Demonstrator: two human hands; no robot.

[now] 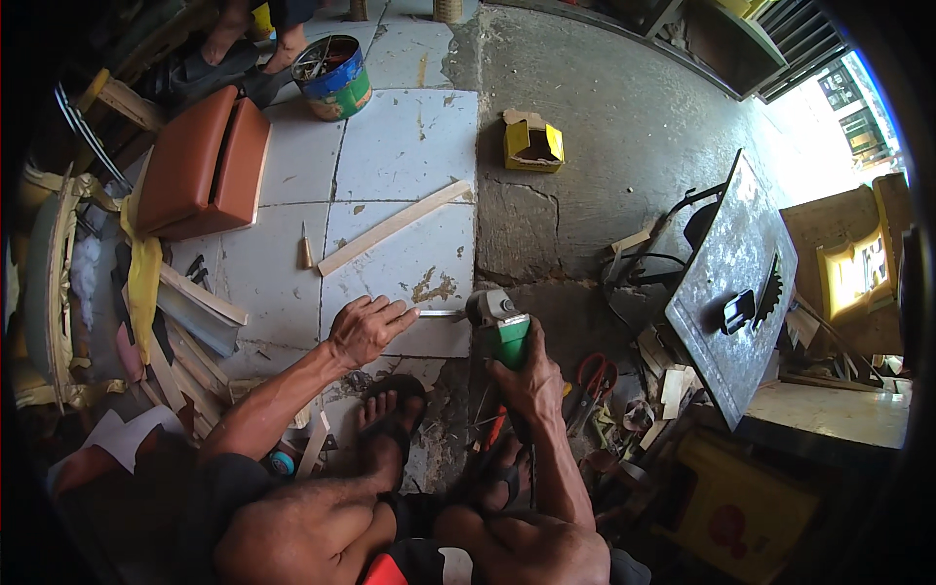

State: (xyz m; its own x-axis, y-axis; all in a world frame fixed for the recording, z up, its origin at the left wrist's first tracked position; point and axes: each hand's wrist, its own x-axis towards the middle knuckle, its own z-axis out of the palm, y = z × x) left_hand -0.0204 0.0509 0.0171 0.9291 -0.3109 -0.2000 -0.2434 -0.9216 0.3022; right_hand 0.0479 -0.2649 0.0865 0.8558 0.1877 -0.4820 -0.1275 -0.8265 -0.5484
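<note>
Angle grinder (513,343), held in front of the person, near the seam where white tiles (278,171) meet rough grey concrete (595,127). Right hand (536,382): fingers wrapped around its body. Left hand (367,330): fingers pinching a slim metal rod (441,313), far end at the grinder's head; contact seems likely, but the disc is poorly seen. Risk: with the disc spinning, the rod could snatch or twist, since only one bare hand steadies it; a slip could carry those fingers toward the head. Sparks might reach the sandalled left foot (383,408). Materials: green casing, dull rounded metal head; rod straight, shiny; tiles smooth, chipped and stained; wood strip (395,228) pale, flat, square-edged.
</note>
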